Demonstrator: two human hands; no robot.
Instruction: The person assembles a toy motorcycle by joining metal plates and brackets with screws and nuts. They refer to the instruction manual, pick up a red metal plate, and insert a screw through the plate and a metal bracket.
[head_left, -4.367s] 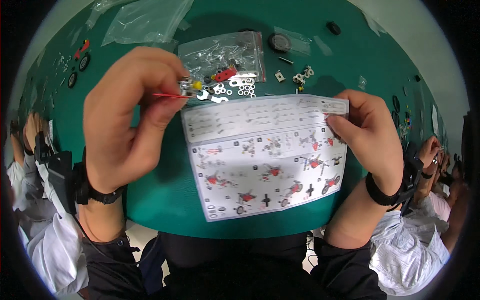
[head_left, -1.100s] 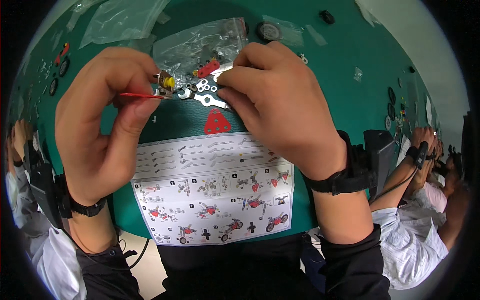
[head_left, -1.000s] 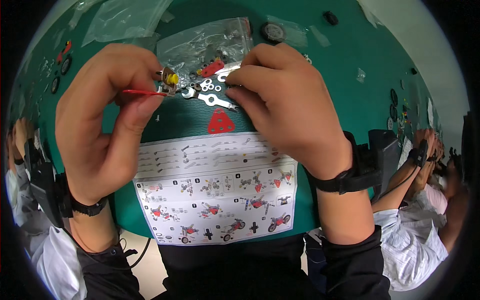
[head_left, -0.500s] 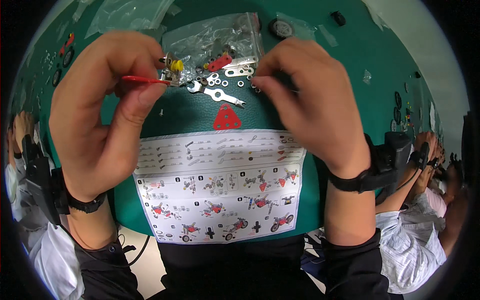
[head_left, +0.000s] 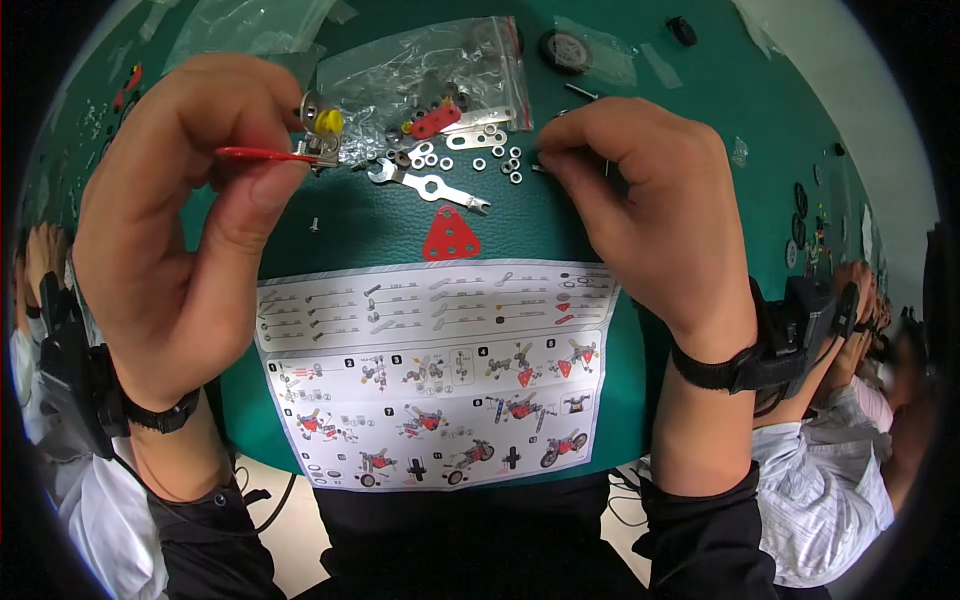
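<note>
My left hand [head_left: 190, 210] pinches a small metal assembly [head_left: 318, 148] with a yellow round piece and a red plate seen nearly edge-on. Its fingers are closed around the parts. My right hand [head_left: 650, 200] is bent over the table to the right of several loose nuts [head_left: 514, 165], thumb and fingertips together. A tiny metallic bit shows at those fingertips, too small to name. Between the hands lie a flat metal wrench [head_left: 435, 188] and a red triangular plate [head_left: 451, 235] with holes. A small screw [head_left: 315, 225] stands near my left thumb.
A printed instruction sheet [head_left: 440, 375] lies nearest me. Behind the nuts are metal strips [head_left: 478, 140], a red strip [head_left: 436, 121] and a clear zip bag [head_left: 400, 70]. A black wheel [head_left: 566, 51] lies at the back. Other people's arms [head_left: 850, 290] are at both sides.
My left hand has shifted slightly left with the assembly. My right hand has drawn back to the right, away from the nuts, uncovering a long screw at the back.
</note>
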